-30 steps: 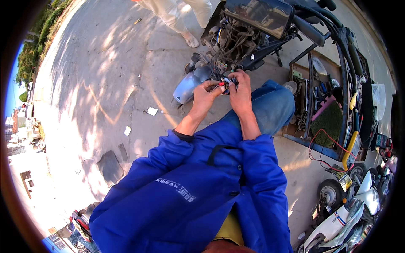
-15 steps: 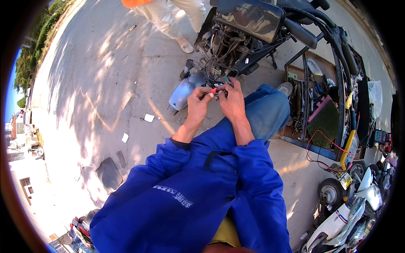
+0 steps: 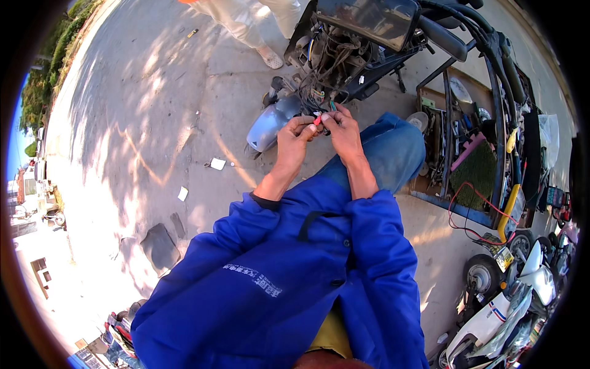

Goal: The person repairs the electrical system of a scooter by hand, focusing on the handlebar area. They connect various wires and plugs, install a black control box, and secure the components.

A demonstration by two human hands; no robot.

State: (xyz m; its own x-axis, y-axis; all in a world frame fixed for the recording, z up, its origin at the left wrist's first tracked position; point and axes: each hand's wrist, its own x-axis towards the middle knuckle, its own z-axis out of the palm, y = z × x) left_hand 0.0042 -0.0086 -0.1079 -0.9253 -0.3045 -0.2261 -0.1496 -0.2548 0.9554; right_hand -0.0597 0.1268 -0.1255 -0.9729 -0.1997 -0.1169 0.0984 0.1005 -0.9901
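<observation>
My left hand (image 3: 291, 140) is closed in a pinch at a small red piece (image 3: 318, 120), which looks like a wire end or connector. Facing it, my right hand (image 3: 345, 136) has its thumb and fingers pressed together at the other side of the red piece. What lies between those right fingertips is too small to make out. A bundle of dark wires (image 3: 326, 74) hangs from the opened front of a vehicle just beyond both hands, a few coloured leads among them. Beside my left hand, a silvery-blue rounded panel (image 3: 263, 130) with a lamp-like part rests on the ground.
A rectangular mirror-like panel (image 3: 370, 22) overhangs the wires. To the right stands a metal-framed tray (image 3: 452, 212) of tools, with a red cable (image 3: 452, 212) beside it. Parked scooters (image 3: 491, 320) fill the lower right. Another person's legs (image 3: 236, 27) are at the far side.
My hands have shifted slightly upward in the view, and the right fingers have turned in around the red piece. The red piece now stands more upright between the hands.
</observation>
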